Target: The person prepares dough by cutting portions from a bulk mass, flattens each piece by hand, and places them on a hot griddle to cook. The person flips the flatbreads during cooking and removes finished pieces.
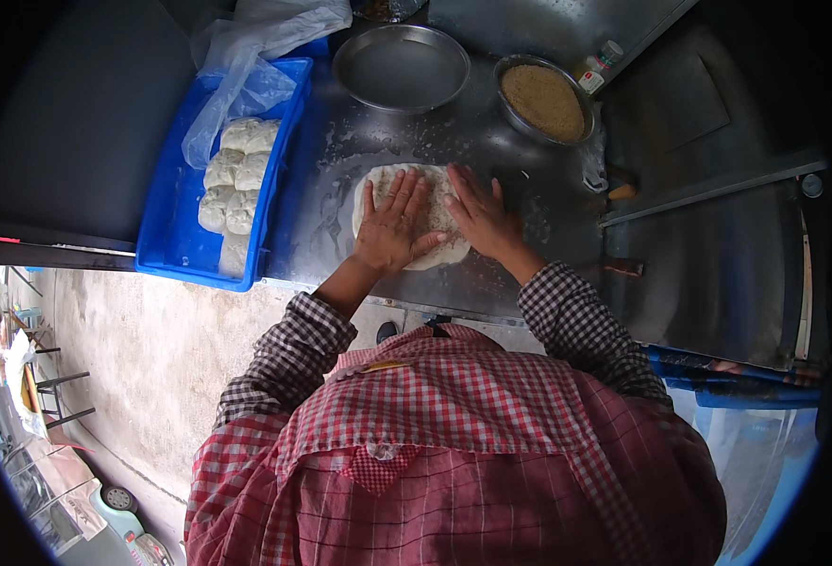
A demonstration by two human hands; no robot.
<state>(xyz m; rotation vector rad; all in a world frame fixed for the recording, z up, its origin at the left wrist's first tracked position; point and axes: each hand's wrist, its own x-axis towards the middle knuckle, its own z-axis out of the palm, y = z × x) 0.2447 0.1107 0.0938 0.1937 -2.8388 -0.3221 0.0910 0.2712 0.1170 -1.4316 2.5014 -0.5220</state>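
Note:
A flattened round of dough [430,244] lies on the stainless steel worktop [317,244], with brownish specks across its surface. My left hand [391,226] rests palm down over its left and middle part, fingers spread. Along the right edge of the dough is my right hand [483,216], its fingertips at the upper right rim and its thumb held apart. Neither hand grasps anything. The palms hide much of the dough.
Left of the dough, a blue plastic tray [168,233] holds several dough pieces [235,177] and a clear plastic sheet [221,106]. A round metal pan [401,67], a bowl of brown crumbly filling [542,102] and a capped bottle [600,67] stand at the back.

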